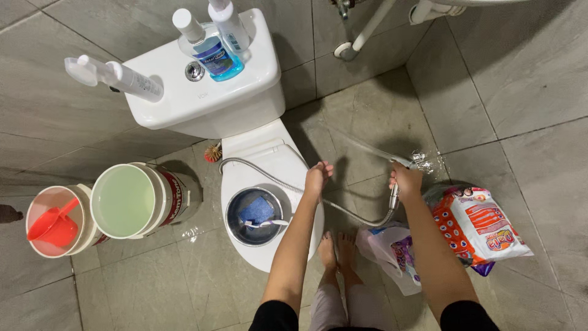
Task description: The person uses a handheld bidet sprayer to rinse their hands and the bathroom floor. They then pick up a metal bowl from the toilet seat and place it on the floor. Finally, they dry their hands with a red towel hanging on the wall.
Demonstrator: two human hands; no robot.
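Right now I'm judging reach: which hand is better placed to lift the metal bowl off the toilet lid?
Left. The left hand hangs free beside the metal bowl; the right hand grips the spray hose.

My right hand (405, 181) hides the sprayer's (404, 164) handle. Beside the toilet (269, 153), my arm covers part of the printed bag (484, 227); the top edge crops the white pipes (373, 24).

white bucket of greenish water (125, 201) | red scoop (52, 225) | blue mouthwash bottle (211, 52) | printed bag (481, 227)
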